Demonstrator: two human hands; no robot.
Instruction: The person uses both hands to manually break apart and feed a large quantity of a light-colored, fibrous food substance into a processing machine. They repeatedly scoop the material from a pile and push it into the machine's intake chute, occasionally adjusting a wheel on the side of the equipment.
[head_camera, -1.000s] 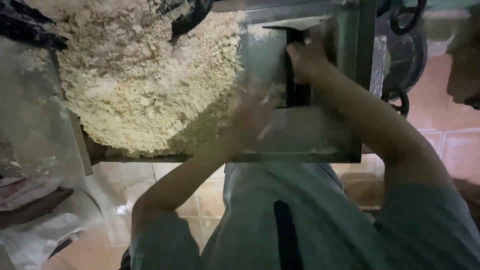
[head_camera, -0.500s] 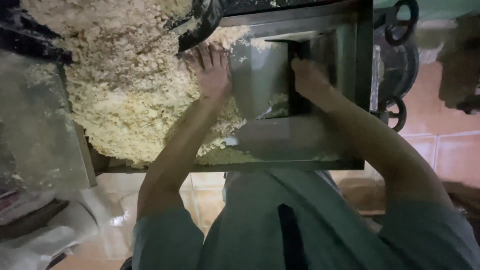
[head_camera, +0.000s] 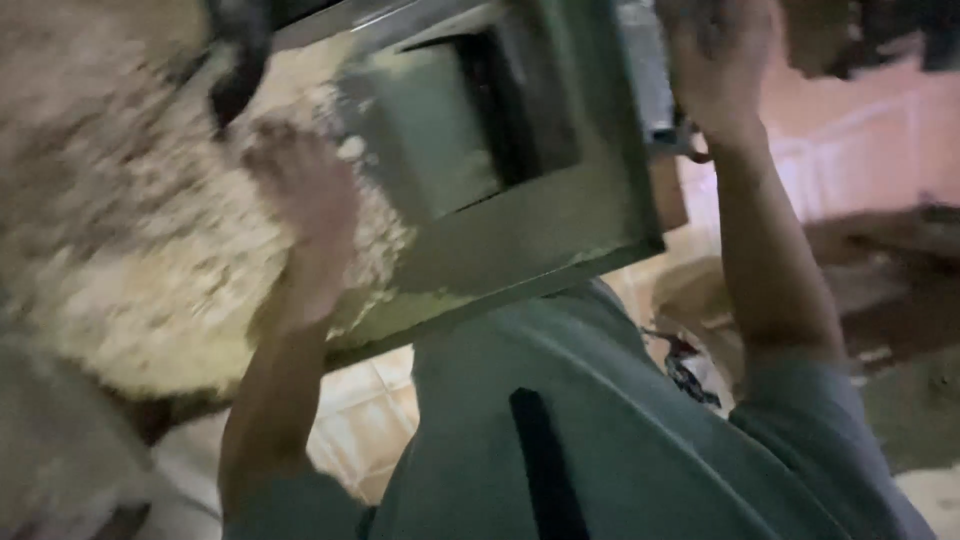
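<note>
Blurred left hand (head_camera: 305, 195), fingers spread flat on pale crumbly pile (head_camera: 150, 260) filling frame's left; right hand (head_camera: 715, 65) at upper right against metal machine housing (head_camera: 540, 230), grip impossible to tell.

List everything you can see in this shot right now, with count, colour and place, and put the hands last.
Crumbly mass: one heap, pale yellow-beige, filling the left side, blurred.
Metal chute: one, grey-green, top centre, with a dark opening in its middle.
Metal part: one, grey, at the chute's right edge; kind unclear.
Tiled floor: pale pinkish-cream, seen under the chute and at right.
Shirt: one, grey-green with a dark stripe, bottom centre.
Dark clutter: brown shapes at right, too blurred to name.
Left hand: fingers spread, on the crumbly mass beside the chute.
Right hand: raised at the chute's upper right edge; grip not clear.
</note>
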